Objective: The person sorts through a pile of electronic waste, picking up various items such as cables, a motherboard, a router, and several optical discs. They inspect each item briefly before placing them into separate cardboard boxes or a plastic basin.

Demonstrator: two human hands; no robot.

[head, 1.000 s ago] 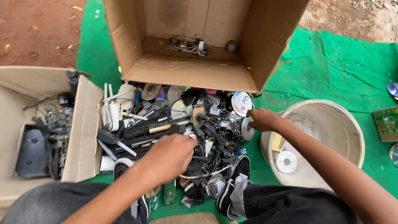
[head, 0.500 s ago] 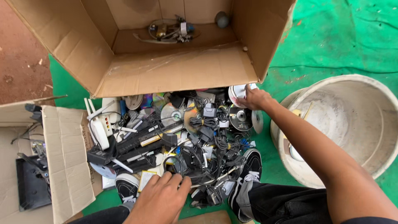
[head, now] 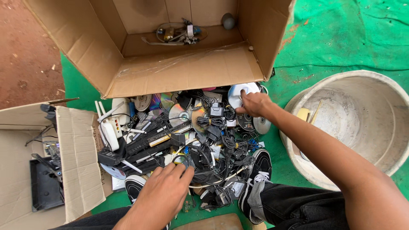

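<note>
Head view: sorting in hand. Right hand (head: pixel 254 103) pinches a white disc (head: pixel 238 94); left hand (head: pixel 164 194), fingers spread, presses the cables (head: pixel 221 140). Next, lift the disc clear.

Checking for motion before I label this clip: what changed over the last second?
The left hand drew back toward the body, now resting on cables at the near edge of the pile. The right hand reached further out and now grips a white disc. Boxes and the tub stayed put.

Matt brown cardboard is seen in the far box (head: pixel 179 72); glossy, mirror-like plastic in the discs (head: pixel 179 114); rough green cloth (head: pixel 341 38) underneath; dull, scuffed plastic in the bucket (head: pixel 383 85).
</note>
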